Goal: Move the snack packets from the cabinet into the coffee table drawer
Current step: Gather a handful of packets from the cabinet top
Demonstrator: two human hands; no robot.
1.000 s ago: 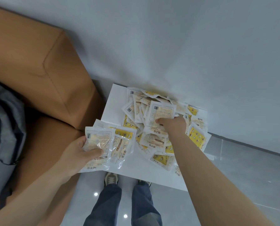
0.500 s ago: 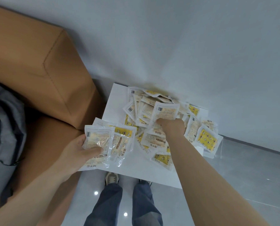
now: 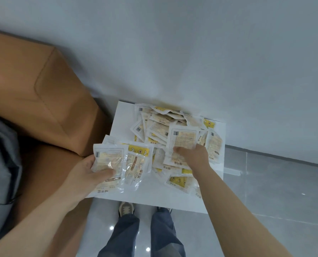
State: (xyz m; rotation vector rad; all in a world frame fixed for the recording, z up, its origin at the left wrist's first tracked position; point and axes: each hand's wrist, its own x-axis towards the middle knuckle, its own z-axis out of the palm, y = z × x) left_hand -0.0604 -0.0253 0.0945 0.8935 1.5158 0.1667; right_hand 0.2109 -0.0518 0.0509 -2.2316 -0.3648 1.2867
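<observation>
A heap of several white-and-yellow snack packets lies on the white cabinet top against the wall. My left hand grips a fanned bunch of packets over the cabinet's front left corner, thumb on top. My right hand reaches into the heap and pinches a packet that stands up from the pile. More packets lie under and around my right wrist. The coffee table drawer is out of view.
A brown sofa arm stands directly left of the cabinet, with a grey bag on the seat. A pale wall rises behind. My legs and a shoe stand on the glossy grey floor in front.
My right hand has drawn the pinched packet slightly right and up from the heap. Packets that hung over the cabinet's right edge are no longer seen there. The left hand holds its bunch steady.
</observation>
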